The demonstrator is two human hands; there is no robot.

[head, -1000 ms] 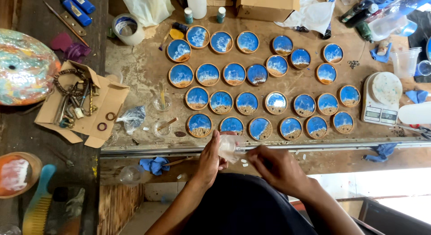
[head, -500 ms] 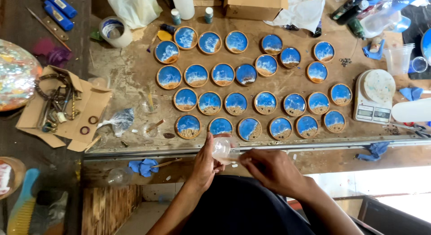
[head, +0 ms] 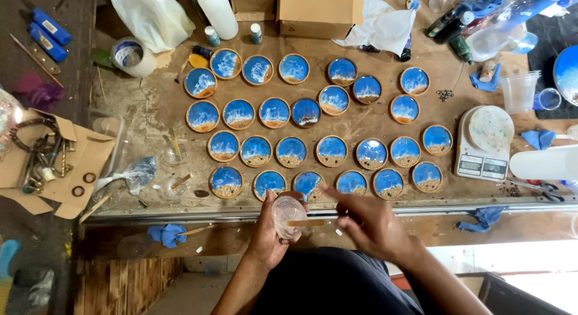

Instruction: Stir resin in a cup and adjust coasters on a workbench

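Left hand is gripping small clear plastic cup w/ fingers wrapped around, right hand pinching thin wooden stir stick; best stirring slowly, keeping cup upright near the round blue-and-sand resin coasters.

Rows of round blue coasters cover the bench. At the back stand a white bottle, a cardboard box and a tape roll. A scale sits at the right, near clear cups. Flattened cardboard with small hardware lies left, and blue rags lie on the lower ledge.
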